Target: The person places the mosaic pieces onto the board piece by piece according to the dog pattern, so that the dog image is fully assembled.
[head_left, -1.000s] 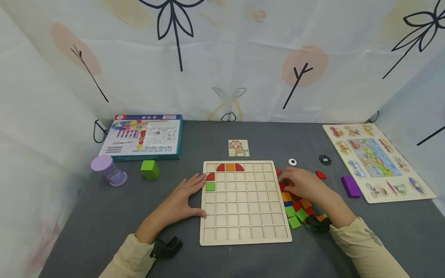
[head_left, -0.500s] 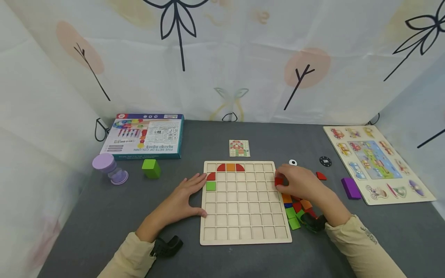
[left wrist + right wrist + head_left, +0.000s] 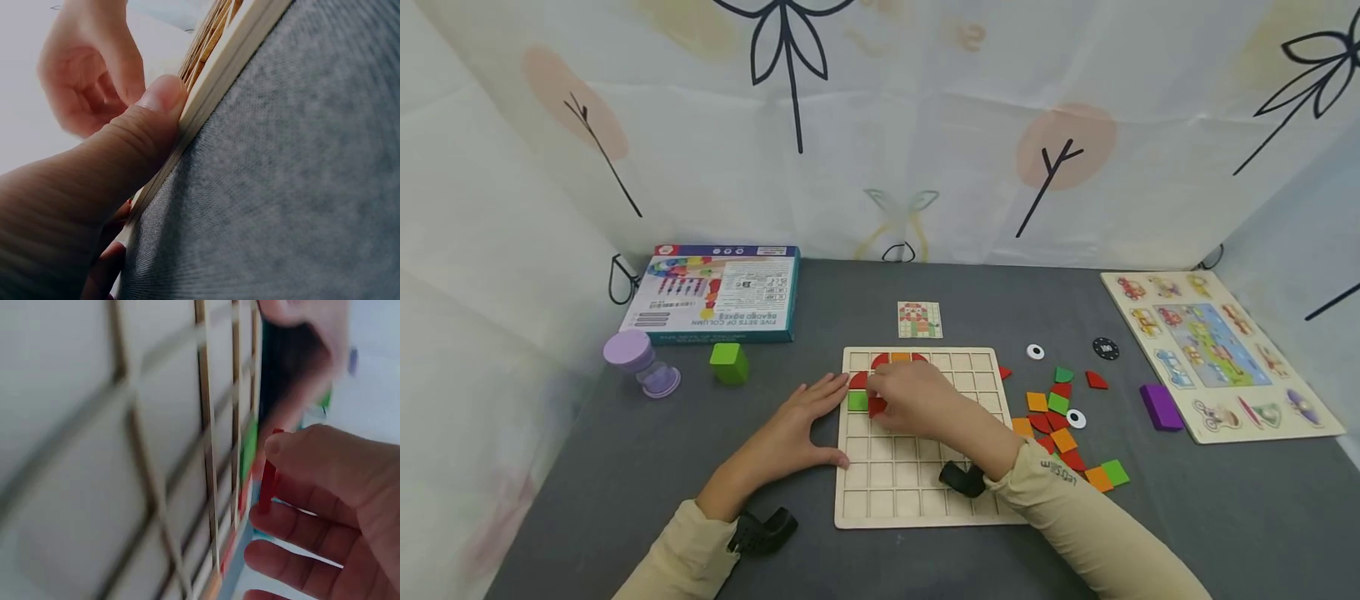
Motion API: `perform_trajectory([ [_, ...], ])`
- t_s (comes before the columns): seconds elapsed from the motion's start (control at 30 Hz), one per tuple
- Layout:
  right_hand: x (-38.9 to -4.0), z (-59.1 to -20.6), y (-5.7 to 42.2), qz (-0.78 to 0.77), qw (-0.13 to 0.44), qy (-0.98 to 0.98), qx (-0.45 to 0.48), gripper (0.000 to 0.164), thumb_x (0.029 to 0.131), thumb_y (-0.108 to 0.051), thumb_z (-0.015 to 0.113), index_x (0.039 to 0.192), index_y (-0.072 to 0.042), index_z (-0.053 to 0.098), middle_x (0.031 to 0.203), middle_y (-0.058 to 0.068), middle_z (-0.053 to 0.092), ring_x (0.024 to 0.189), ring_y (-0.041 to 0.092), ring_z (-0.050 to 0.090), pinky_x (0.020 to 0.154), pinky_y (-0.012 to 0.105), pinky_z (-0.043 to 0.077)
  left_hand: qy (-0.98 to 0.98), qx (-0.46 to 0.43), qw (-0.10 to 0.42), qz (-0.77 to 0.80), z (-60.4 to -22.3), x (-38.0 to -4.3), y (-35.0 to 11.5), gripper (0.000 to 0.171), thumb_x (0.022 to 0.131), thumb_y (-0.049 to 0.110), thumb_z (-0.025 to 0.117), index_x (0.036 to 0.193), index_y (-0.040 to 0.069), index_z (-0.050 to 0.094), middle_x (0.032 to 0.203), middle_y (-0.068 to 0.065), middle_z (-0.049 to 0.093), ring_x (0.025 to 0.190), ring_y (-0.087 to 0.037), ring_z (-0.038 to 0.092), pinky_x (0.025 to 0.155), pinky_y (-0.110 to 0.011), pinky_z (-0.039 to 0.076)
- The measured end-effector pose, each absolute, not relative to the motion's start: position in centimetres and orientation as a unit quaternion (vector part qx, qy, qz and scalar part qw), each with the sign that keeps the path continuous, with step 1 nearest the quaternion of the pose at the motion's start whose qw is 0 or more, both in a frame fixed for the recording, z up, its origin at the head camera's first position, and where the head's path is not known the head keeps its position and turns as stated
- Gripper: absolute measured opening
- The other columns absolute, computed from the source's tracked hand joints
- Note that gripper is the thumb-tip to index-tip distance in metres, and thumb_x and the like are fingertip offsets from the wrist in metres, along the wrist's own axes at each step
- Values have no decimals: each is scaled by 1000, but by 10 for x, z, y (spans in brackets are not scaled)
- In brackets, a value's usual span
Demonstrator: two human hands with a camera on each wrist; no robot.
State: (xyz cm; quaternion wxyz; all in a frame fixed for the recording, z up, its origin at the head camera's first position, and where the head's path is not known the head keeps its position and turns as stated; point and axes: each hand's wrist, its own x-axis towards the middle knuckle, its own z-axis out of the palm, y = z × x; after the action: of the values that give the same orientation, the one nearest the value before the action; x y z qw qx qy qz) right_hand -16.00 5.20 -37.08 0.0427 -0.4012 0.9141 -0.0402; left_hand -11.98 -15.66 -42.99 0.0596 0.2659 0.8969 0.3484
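In the head view, my right hand [image 3: 917, 400] is over the upper left of a wooden grid board [image 3: 895, 504]. Thumb and forefinger pinch a small red tile [image 3: 269, 481], seen nearly edge-on in the right wrist view. My left hand [image 3: 786, 429] rests along the board's left side, fingers extended, the thumb [image 3: 164, 94] against its edge. In the leftmost column sit a red rounded tile [image 3: 858, 381] and, below it, a green square tile [image 3: 857, 401]. Red and orange tiles in the top row [image 3: 899, 357] are partly hidden by my right hand.
Loose coloured tiles [image 3: 1063, 438] lie right of the board. A small pattern card [image 3: 919, 320] is behind it. A box [image 3: 715, 293], green cube [image 3: 729, 364] and purple sand timer [image 3: 638, 362] stand left. A purple block [image 3: 1161, 407] and picture puzzle [image 3: 1221, 354] lie right.
My right hand has picked up the red tile from beside the board's right edge and carried it left across the grid. The left hand stays at the board's edge.
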Motion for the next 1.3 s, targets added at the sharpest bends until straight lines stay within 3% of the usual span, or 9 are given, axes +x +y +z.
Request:
perform_trajectory([
  [0.57, -144, -380, 26, 20, 10, 913, -408, 11, 77, -28, 67, 83, -20, 62, 84, -7, 59, 78, 12, 59, 61, 30, 47, 891, 276, 61, 354, -433, -122, -155, 95, 61, 46, 75, 137, 9, 33, 145, 0, 26, 135, -20, 16, 108, -49, 8],
  [0.87, -142, -376, 34, 1, 20, 911, -411, 19, 77, -24, 69, 96, -21, 66, 88, -7, 60, 79, 10, 58, 64, 28, 48, 893, 272, 61, 354, -433, -122, -153, 94, 60, 44, 77, 137, 8, 35, 145, -1, 26, 135, -21, 16, 108, -49, 9],
  [1.1, -153, -360, 87, -76, 26, 937, -341, 30, 76, -20, 70, 105, -18, 64, 96, -4, 61, 79, 10, 59, 64, 27, 48, 896, 265, 63, 352, -432, -121, -152, 96, 60, 45, 76, 137, 8, 34, 145, -1, 26, 135, -21, 16, 108, -49, 9],
  [1.3, -163, -362, 160, -101, -14, 960, -261, 29, 75, -17, 71, 103, -13, 65, 96, 2, 61, 77, 16, 59, 54, 27, 47, 897, 263, 59, 352, -433, -120, -154, 98, 59, 48, 76, 138, 9, 33, 145, -1, 25, 135, -21, 16, 108, -49, 8],
])
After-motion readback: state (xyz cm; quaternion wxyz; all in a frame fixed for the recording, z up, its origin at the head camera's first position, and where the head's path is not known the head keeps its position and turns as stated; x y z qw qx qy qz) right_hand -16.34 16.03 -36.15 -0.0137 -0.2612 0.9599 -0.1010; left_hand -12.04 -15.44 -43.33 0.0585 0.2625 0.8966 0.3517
